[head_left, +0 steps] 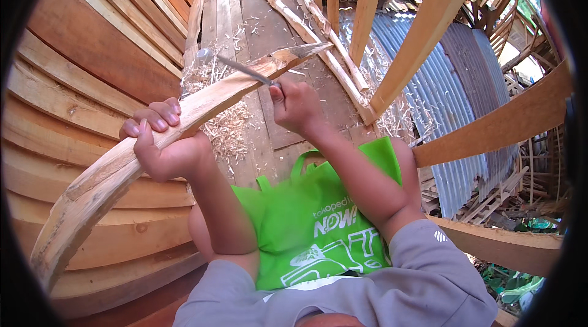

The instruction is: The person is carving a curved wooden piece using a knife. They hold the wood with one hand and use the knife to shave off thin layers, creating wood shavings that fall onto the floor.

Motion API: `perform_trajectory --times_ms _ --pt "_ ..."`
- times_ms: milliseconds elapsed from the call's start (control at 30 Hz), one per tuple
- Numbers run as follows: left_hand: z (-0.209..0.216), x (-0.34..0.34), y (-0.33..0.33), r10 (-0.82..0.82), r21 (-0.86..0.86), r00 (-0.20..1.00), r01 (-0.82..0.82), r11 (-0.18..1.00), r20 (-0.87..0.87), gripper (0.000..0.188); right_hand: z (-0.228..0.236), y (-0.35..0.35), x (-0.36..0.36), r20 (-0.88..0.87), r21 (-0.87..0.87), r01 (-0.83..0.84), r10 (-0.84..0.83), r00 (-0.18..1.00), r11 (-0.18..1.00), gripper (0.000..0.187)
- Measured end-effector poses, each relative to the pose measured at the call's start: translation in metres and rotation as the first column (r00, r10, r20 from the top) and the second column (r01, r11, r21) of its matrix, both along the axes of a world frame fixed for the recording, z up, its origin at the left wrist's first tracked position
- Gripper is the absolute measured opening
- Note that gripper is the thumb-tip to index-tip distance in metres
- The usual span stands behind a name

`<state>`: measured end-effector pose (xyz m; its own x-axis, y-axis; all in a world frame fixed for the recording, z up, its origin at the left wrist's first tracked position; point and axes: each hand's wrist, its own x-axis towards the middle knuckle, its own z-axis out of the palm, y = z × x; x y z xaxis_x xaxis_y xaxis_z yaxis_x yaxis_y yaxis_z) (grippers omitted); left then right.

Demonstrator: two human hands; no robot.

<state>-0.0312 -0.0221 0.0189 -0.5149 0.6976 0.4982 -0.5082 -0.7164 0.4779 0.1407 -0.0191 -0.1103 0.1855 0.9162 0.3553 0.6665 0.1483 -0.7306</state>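
Observation:
A long, curved piece of pale wood (208, 103) lies slantwise before me, from the lower left up to a tapered, rough-cut tip at the top. My left hand (168, 146) wraps round its middle, thumb and fingers on opposite sides. My right hand (298, 106) is closed in a fist on a tool with a narrow grey metal blade (245, 69). The blade crosses the wood near its far end; the fist hides the tool's handle. By the blade's far end shows a small whitish round part (204, 55); whether it belongs to the tool I cannot tell.
A green bag (294, 216) covers my lap. Wood shavings (226, 134) litter the plank floor (239, 33). Curved planks (98, 112) wall the left. Two peeled poles (306, 33) lie ahead. Upright timbers (422, 33) and corrugated metal sheets (422, 82) are on the right.

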Motion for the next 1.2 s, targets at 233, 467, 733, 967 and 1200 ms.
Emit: perform_trajectory --times_ms 233,467,733,967,1200 --pt "0.002 0.002 0.002 0.012 0.010 1.000 -0.012 1.000 -0.006 0.012 -0.001 0.007 0.013 -0.070 0.022 0.060 -0.059 0.996 0.998 0.031" --pt "0.003 0.003 0.003 -0.012 0.044 0.999 0.011 0.999 0.032 0.013 -0.009 0.009 0.009 -0.074 0.018 0.106 -0.104 0.992 0.994 0.033" --pt "0.002 0.004 0.003 -0.005 0.030 1.000 0.005 1.000 0.022 0.013 -0.018 0.014 0.031 0.008 -0.007 0.177 -0.177 0.984 0.984 0.033" --pt "0.001 0.001 0.003 -0.015 0.038 1.000 0.015 0.999 -0.020 0.013 0.010 0.011 0.052 0.229 -0.078 0.361 -0.336 0.914 0.929 0.028" --pt "0.002 -0.001 0.000 0.016 0.035 1.000 -0.016 0.999 -0.009 0.014 0.022 -0.011 0.009 0.006 0.071 -0.011 0.011 1.000 0.997 0.036"
